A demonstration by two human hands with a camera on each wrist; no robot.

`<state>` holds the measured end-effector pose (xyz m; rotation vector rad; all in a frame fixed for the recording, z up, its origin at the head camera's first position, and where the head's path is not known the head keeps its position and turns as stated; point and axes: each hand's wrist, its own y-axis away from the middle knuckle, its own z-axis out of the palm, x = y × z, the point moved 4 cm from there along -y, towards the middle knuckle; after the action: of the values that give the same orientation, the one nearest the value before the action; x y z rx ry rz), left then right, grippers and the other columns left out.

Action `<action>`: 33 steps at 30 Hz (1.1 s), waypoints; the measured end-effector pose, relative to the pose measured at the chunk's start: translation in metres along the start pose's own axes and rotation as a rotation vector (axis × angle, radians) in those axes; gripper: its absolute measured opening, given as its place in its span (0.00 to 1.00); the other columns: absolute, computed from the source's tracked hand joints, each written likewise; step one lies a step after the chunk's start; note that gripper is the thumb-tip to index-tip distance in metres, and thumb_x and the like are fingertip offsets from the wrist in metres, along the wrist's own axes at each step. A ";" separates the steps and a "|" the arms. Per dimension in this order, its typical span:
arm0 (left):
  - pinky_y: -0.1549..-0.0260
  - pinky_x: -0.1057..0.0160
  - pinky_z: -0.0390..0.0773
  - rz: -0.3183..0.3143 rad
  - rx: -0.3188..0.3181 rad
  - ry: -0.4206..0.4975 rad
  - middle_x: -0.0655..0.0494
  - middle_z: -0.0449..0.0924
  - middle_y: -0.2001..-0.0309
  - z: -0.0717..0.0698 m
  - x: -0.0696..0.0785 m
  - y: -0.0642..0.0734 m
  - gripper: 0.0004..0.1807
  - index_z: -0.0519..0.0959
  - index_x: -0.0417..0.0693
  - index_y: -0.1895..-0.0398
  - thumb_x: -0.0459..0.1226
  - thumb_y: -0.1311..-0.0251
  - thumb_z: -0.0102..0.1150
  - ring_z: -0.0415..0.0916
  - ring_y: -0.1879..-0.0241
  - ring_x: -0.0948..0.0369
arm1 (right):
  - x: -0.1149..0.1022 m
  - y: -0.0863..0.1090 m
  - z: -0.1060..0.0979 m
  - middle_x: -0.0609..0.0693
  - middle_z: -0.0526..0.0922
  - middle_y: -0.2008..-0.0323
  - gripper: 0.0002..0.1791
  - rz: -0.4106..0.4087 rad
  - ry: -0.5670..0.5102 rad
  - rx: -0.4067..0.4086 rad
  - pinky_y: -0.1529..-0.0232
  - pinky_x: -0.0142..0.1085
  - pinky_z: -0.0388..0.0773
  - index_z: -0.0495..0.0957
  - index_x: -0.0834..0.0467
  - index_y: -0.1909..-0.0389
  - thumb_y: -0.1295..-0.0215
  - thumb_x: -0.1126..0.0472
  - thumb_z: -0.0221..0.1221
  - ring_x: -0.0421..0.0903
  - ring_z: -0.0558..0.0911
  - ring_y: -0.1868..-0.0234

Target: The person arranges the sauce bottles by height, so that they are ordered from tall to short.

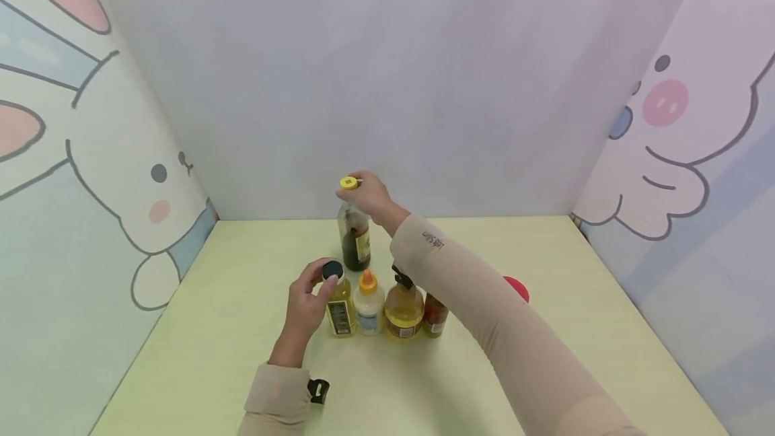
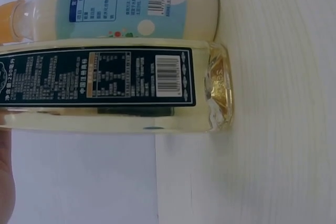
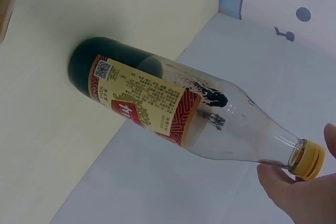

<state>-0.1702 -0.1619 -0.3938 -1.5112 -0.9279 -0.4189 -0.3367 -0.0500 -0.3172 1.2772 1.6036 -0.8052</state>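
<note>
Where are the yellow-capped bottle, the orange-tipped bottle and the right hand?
Yellow-capped bottle (image 3: 163, 106): right wrist view, label.
Orange-tipped bottle (image 1: 368, 305): head view, body.
Right hand (image 1: 372, 196): head view, back of hand.

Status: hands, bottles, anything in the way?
Left hand holds black-capped bottle. Right hand grips yellow-capped bottle by top. Right sleeve partly hides red lid.

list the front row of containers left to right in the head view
Black-capped bottle, white bottle with an orange tip, round bottle of yellow liquid, reddish container partly hidden by the right sleeve.
</note>
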 end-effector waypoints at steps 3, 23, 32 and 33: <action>0.58 0.75 0.75 0.003 0.007 0.001 0.40 0.81 0.61 -0.001 0.000 -0.001 0.15 0.75 0.25 0.54 0.18 0.46 0.56 0.76 0.60 0.71 | -0.003 0.001 0.000 0.57 0.71 0.37 0.32 0.000 -0.021 0.014 0.44 0.42 0.74 0.64 0.59 0.32 0.34 0.59 0.64 0.51 0.75 0.42; 0.56 0.75 0.75 0.016 0.001 0.016 0.37 0.80 0.61 -0.004 0.001 -0.002 0.13 0.75 0.25 0.55 0.19 0.44 0.56 0.76 0.60 0.71 | -0.019 0.022 -0.012 0.53 0.65 0.31 0.33 0.008 -0.102 0.070 0.39 0.45 0.69 0.63 0.54 0.30 0.34 0.59 0.64 0.50 0.66 0.33; 0.56 0.75 0.75 0.016 0.006 0.014 0.41 0.81 0.60 -0.002 -0.001 0.000 0.12 0.76 0.25 0.55 0.27 0.38 0.58 0.78 0.60 0.64 | -0.018 0.028 -0.025 0.54 0.62 0.30 0.34 0.011 -0.076 0.004 0.36 0.46 0.65 0.59 0.55 0.29 0.32 0.59 0.61 0.51 0.64 0.32; 0.56 0.75 0.75 0.014 0.007 0.012 0.42 0.81 0.60 -0.002 -0.001 0.000 0.12 0.76 0.25 0.55 0.28 0.37 0.58 0.78 0.61 0.63 | -0.018 0.029 -0.026 0.55 0.62 0.30 0.34 0.012 -0.073 -0.001 0.36 0.47 0.64 0.59 0.56 0.29 0.32 0.60 0.61 0.51 0.64 0.32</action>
<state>-0.1704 -0.1638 -0.3945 -1.5068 -0.9079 -0.4142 -0.3146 -0.0259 -0.2896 1.2415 1.5372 -0.8343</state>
